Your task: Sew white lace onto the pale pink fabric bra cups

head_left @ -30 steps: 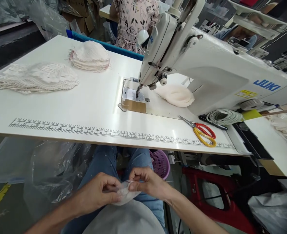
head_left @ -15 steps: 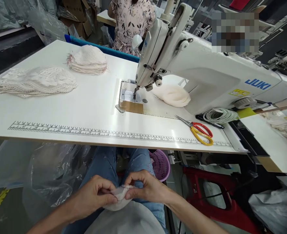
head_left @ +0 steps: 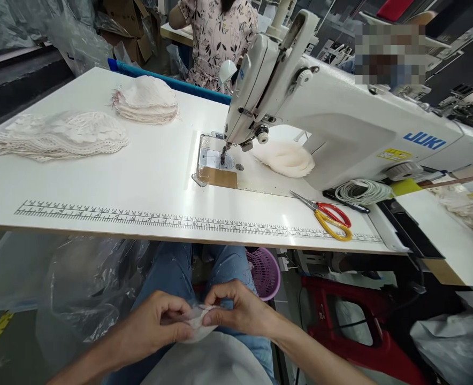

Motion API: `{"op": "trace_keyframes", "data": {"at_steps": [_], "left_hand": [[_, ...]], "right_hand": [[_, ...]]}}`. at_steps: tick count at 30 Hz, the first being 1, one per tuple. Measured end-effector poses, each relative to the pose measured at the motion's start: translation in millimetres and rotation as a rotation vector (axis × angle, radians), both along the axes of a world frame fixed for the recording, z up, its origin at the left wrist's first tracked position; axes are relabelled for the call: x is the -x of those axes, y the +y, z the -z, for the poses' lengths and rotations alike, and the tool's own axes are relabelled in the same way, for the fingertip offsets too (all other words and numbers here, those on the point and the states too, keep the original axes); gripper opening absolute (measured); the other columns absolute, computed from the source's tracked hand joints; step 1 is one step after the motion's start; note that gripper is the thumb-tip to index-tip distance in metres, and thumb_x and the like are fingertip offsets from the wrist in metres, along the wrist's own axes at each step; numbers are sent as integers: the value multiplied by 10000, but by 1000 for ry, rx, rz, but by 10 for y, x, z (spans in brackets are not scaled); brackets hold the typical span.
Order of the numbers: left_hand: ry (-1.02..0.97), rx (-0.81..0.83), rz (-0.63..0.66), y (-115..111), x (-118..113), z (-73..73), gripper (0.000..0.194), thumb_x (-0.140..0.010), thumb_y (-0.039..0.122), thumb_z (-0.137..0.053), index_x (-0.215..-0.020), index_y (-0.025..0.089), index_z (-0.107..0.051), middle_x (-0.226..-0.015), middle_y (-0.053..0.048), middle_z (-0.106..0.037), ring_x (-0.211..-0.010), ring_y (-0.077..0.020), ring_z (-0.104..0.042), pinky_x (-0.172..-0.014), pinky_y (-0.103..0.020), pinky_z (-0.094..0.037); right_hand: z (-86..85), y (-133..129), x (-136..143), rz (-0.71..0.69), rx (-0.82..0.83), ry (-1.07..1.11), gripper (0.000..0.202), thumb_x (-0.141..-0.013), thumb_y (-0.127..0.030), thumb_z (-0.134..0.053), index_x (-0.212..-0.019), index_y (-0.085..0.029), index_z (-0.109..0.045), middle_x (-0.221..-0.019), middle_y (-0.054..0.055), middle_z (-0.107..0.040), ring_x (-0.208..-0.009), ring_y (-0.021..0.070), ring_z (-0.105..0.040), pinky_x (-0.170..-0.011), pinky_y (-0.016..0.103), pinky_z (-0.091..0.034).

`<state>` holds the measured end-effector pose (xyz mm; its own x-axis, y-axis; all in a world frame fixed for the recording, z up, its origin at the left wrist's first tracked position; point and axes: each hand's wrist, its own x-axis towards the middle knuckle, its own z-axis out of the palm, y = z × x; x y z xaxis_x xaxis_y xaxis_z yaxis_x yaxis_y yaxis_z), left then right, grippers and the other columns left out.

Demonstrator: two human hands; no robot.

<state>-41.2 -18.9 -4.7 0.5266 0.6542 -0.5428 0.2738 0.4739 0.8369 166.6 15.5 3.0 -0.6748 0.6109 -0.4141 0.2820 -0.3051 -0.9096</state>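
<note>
Cloth (head_left: 198, 322) is above the lap (head_left: 166, 267), nearer than the near edge of the table (head_left: 148, 184), pinched by the left hand (head_left: 158, 321) and right hand (head_left: 236, 310). Ruler marks (head_left: 180, 220) run along that edge; white surface spans from them to 2 stacks (head_left: 62, 136), far left. Scissors (head_left: 329, 218) lie right, just inside the edge.

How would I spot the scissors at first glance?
Find the big white sewing machine on the white table. The scissors lie near the table's front edge; unlike the pale coiled cord nearby, they have one red handle and one yellow.
</note>
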Motion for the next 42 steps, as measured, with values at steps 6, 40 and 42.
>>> {"op": "trace_keyframes", "data": {"at_steps": [6,40,42], "left_hand": [[8,-26,-89,6,-83,72,233,-733,298,-607,-585,118,-597,-517,74,-322,-522,-82,-275,-480,-209,-196],[160,-174,-168,-7,40,67,234,-717,301,-549,-565,140,-623,-497,47,-490,-483,-88,-393,-484,-189,-287],[195,-185,-165,-13,45,87,234,-721,311,-542,-569,151,-619,-517,35,-530,-508,-103,-437,-502,-191,-312]], "right_hand": [[-63,-15,33,6,-121,-154,302,-715,-426,-716,-736,-130,-659,-586,-35,-501,-545,77,-406,-498,189,-303],[-174,59,216,-218,-341,-460,379,-692,-502,-714,-905,-199,-637,-746,-19,-568,-763,157,-517,-664,211,-378],[-187,61,224,-229,-353,-465,353,-719,-493,-695,-912,-203,-635,-756,-15,-575,-771,160,-522,-687,222,-381]]}}
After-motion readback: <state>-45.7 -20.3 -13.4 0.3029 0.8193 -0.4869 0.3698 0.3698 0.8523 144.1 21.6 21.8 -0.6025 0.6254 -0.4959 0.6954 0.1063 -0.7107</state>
